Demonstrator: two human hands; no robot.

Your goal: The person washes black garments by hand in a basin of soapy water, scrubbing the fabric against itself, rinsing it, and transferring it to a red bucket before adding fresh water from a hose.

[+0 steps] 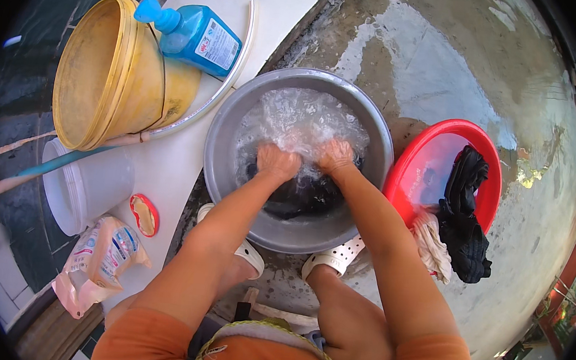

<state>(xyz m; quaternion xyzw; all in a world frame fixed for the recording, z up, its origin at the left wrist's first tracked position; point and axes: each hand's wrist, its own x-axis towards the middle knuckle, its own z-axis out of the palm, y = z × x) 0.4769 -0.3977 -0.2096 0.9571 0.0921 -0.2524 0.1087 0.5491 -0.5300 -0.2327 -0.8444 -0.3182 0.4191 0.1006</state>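
A: How far along are we?

B: Partway, we'd judge: the dark cloth [303, 196] sits in the churned-up water [297, 109] of the grey basin [297, 236], not lifted out. Black clothes [464, 251] and a pale cloth [432, 244] hang over the rim of the red basin [402, 175]; we can't tell whether those are done or waiting.

A: And our grip?

B: Our left hand [278, 160] and right hand [336, 155] dip in side by side, fingers lost in froth, so we can't tell what they hold. The cloth we can see lies just on our near side of them.
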